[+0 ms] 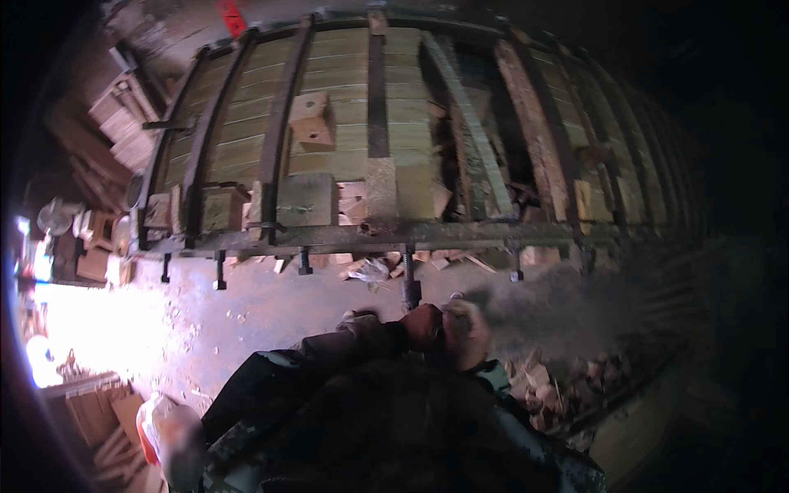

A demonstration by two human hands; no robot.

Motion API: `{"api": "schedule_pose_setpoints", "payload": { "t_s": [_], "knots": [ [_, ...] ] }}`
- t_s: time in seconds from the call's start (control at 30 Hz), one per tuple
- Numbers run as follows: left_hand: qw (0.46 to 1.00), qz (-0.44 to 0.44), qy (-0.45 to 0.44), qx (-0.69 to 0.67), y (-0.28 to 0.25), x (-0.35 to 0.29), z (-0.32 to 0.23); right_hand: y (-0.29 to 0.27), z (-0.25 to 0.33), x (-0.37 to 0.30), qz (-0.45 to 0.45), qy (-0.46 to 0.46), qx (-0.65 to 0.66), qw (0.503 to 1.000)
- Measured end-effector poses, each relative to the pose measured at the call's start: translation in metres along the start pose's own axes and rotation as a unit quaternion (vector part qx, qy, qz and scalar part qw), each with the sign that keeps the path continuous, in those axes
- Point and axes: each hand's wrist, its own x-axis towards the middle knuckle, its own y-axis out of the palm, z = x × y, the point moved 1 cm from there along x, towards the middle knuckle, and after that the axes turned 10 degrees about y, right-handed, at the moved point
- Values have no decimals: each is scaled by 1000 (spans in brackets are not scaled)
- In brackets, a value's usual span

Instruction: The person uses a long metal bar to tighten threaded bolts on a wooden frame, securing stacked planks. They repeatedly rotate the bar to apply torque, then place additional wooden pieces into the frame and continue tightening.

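**Desk:** Head view first. What are the hands on?

**Operator:** Both are bunched together low in the middle of my frame. The left hand [424, 327] and the right hand [465, 333] are pressed close around the bottom end of one threaded clamp screw [410, 283], which hangs from the front rail of a long iron clamping frame [386, 237]. The fingers are curled inward, but blur and dim light keep me from telling how firmly they pinch the screw's end.

**Desk:** How many screws along that rail?

**Operator:** I count six hanging down: four to the left of the held one, and one to its right. Farther right it goes too dark to count.

**Desk:** And in the frame itself?

**Operator:** One broad panel of glued wooden slats [345, 99] lies across it, crossed by roughly five dark iron bars. Two small wooden blocks [311, 122] sit on the slats upper left. One larger square block [307, 200] stands against the front rail, with a few smaller ones beside it.

**Desk:** Around it?

**Operator:** One crumpled scrap [368, 269] on the dusty floor [246, 312] just left of the screw. A heap of wood offcuts [567, 386] lies lower right, stacked boards [123, 123] upper left, and glare floods the left edge.
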Motion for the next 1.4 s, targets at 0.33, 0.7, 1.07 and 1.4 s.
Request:
{"api": "schedule_pose_setpoints", "payload": {
  "t_s": [0.33, 0.7, 1.07, 1.4],
  "knots": [
    [994, 87, 34, -60, -32, 0, -23, 40, 48, 12, -43, -104, -209, 971],
    [975, 203, 21, -87, -1, 78, 15, 40, -58, 47, -258, -193, -288, 902],
    [949, 235, -208, -32, 90, 123, 98, -65, -139, 83, -342, 244, -224, 879],
    [895, 214, -379, 96, 148, 167, 186, -84, -376, 87, -150, 355, -10, 923]
  ]
}}
